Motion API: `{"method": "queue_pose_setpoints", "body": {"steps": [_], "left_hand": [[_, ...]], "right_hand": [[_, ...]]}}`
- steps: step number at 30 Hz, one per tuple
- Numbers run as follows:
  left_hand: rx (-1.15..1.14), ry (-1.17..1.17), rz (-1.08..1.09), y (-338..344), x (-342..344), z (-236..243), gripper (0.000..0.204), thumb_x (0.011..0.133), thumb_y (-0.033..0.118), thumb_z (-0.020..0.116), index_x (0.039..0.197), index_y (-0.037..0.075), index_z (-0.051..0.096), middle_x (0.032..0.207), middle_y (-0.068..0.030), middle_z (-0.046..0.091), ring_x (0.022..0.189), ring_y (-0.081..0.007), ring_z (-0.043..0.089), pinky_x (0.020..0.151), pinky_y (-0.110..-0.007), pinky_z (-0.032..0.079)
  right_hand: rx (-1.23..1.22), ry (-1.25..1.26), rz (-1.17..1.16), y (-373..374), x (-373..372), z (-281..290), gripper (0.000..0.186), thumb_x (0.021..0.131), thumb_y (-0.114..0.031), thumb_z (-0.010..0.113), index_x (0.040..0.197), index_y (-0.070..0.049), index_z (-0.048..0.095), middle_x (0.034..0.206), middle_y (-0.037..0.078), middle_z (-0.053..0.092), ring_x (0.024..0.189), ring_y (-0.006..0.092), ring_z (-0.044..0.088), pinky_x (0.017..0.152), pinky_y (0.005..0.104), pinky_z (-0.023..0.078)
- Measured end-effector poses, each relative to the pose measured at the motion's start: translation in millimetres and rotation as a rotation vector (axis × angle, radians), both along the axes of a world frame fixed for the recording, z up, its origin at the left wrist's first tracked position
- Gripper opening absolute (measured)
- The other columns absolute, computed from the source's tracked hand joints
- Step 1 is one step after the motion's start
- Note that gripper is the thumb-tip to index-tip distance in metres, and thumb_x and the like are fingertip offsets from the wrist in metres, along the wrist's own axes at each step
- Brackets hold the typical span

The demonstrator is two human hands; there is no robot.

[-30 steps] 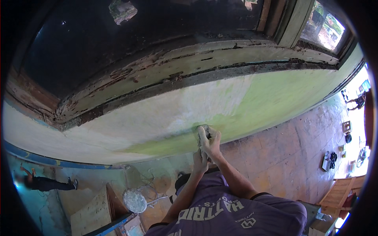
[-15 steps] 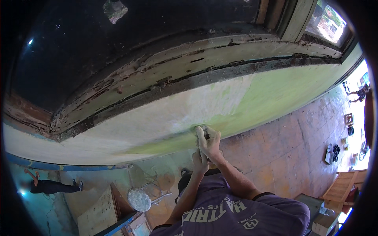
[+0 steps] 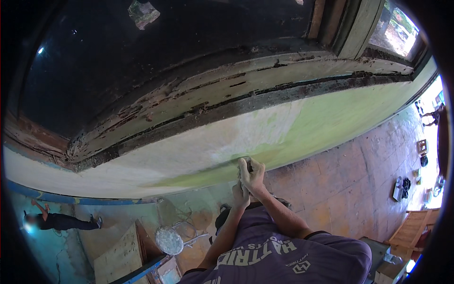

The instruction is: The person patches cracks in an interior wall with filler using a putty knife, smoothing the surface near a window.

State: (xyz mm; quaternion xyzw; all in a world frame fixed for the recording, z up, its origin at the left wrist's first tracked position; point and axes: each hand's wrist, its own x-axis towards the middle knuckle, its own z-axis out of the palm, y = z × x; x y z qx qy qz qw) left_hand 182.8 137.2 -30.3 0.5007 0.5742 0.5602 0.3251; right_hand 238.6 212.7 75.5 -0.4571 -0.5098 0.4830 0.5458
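Note:
Both my hands are dusted with pale powder and pressed close together against the wall (image 3: 279,135), which is patchy white and light green. My right hand (image 3: 253,176) is higher, its fingers curled and closed at the wall surface. Just below it, my left hand (image 3: 240,195) is closed too, partly hidden behind the right hand and wrist. Whatever the fingers hold is hidden between them and the wall. Above the hands runs a worn window sill (image 3: 222,90) with cracked, broken wood.
A dark window pane (image 3: 104,61) with a hole is above the sill. Left, another person (image 3: 66,222) stands near a blue-green wall. Below are a round pale-topped object (image 3: 169,240) and a wooden cabinet (image 3: 118,260). Tiled floor (image 3: 340,175) stretches right, with wooden furniture (image 3: 414,227) beyond.
The view has shifted slightly, so the scene sits a little lower and to the right. My hands stay together at nearly the same spot on the wall, still closed.

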Motion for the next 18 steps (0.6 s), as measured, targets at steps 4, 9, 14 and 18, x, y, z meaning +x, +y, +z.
{"method": "queue_pose_setpoints", "body": {"steps": [4,9,14,18], "left_hand": [[0.120,0.091,0.008,13,-8,24,0.050,0.097,0.041,0.045,0.100,-0.008,0.057,0.068,-0.0210,0.063,0.060,-0.0303,0.067,0.050,-0.039,0.047],[-0.057,0.028,-0.023,-5,-6,0,0.050,0.097,0.042,0.046,0.093,-0.007,0.055,0.056,-0.0152,0.058,0.052,-0.0275,0.064,0.046,-0.037,0.044],[-0.002,0.017,0.005,-2,1,29,0.050,0.099,0.042,0.042,0.088,-0.006,0.053,0.053,-0.0115,0.056,0.048,-0.0188,0.060,0.043,-0.033,0.041],[-0.106,-0.006,0.010,-9,-5,-1,0.050,0.099,0.042,0.042,0.088,-0.006,0.054,0.053,-0.0124,0.056,0.048,-0.0217,0.061,0.044,-0.034,0.042]], "right_hand": [[0.102,-0.076,0.043,8,-6,49,0.025,0.093,-0.009,0.060,0.070,0.001,0.059,0.052,-0.003,0.052,0.047,0.0024,0.048,0.042,0.0219,0.038],[0.068,-0.067,-0.061,0,-4,-3,0.025,0.090,-0.009,0.065,0.067,0.000,0.058,0.046,-0.002,0.041,0.045,0.0015,0.039,0.041,0.0245,0.032],[0.062,-0.076,-0.029,1,-4,7,0.025,0.090,-0.010,0.064,0.068,0.000,0.060,0.047,-0.003,0.043,0.046,0.0014,0.039,0.041,0.0235,0.032],[0.020,-0.013,-0.050,-1,-7,-15,0.022,0.090,-0.011,0.065,0.071,0.000,0.063,0.048,-0.003,0.044,0.046,0.0018,0.040,0.041,0.0237,0.033]]}}
